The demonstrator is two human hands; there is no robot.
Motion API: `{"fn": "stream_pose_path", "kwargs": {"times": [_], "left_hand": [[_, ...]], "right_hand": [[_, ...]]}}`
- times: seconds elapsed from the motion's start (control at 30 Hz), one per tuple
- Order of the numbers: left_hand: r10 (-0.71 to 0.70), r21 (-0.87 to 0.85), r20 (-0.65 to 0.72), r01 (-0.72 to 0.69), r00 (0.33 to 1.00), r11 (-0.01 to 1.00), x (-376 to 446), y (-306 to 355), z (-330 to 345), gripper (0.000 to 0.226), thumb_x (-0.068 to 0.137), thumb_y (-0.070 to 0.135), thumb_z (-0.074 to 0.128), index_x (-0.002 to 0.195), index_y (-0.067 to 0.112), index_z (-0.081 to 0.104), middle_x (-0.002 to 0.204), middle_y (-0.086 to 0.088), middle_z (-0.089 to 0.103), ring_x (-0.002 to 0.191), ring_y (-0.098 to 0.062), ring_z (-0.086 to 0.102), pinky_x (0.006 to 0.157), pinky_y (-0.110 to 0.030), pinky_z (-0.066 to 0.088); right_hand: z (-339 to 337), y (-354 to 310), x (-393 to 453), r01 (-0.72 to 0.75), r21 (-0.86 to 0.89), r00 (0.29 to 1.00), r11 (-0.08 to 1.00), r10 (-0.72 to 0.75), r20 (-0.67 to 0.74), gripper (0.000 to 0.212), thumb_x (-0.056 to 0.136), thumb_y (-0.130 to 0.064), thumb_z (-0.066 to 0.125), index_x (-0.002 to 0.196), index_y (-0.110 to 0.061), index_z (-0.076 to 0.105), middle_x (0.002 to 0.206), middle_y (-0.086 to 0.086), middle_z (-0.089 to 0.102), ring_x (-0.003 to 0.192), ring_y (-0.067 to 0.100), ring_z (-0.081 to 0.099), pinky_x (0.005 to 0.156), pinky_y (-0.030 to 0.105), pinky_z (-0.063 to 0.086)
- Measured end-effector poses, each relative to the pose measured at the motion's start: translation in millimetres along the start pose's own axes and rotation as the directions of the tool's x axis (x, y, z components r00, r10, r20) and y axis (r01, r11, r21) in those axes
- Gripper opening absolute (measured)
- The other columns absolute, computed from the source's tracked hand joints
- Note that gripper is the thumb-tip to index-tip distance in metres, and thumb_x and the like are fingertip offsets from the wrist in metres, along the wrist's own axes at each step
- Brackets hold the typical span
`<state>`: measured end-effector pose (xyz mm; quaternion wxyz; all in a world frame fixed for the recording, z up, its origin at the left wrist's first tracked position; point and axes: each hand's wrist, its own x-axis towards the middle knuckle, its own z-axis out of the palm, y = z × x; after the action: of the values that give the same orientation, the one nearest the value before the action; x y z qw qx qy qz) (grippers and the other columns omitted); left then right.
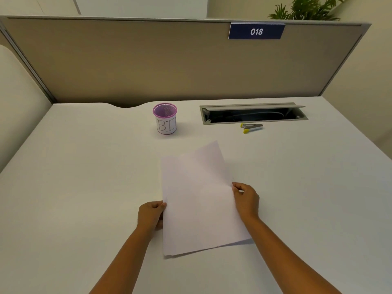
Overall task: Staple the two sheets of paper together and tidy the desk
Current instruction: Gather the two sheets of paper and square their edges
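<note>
The two sheets of paper (pixel 199 204) lay between the person's hands, one fanned askew over the other. The left hand (pixel 151 215) pinched their left edge, the right hand (pixel 246 199) their right edge. Well beyond the right hand the stapler (pixel 251 128) sat by an open cable tray (pixel 253 113); beyond the left, a pink mesh cup (pixel 165 118)

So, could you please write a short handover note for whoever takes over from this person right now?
Left hand: grip on the left edge of the sheets.
Right hand: grip on their right edge.
The sheets overlap, fanned apart at the top, low over the desk.
Stapler lies untouched by the cable tray; pink cup stands left of it.
Done: sheets gathered.
Left: square, staple, tidy.
</note>
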<state>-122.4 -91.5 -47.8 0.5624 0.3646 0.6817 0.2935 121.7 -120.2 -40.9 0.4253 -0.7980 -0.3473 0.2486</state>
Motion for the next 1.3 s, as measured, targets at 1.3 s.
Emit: {"fn": "stream_pose_path", "kwargs": {"times": [1.3], "left_hand": [[-0.005,-0.078,-0.086,-0.002,0.996,0.997,3,-8,7,0.021,0.09,0.013,0.053,0.106,0.003,0.062,0.099,-0.019,0.065,0.085,-0.038,0.06,0.068,-0.04,0.054]], "right_hand": [[0,-4,-2,-0.005,-0.11,0.998,0.994,0.011,0.055,0.033,0.092,-0.019,0.053,0.117,0.001,0.059,0.121,0.018,0.061,0.112,0.031,0.058,0.096,0.031,0.044]]}}
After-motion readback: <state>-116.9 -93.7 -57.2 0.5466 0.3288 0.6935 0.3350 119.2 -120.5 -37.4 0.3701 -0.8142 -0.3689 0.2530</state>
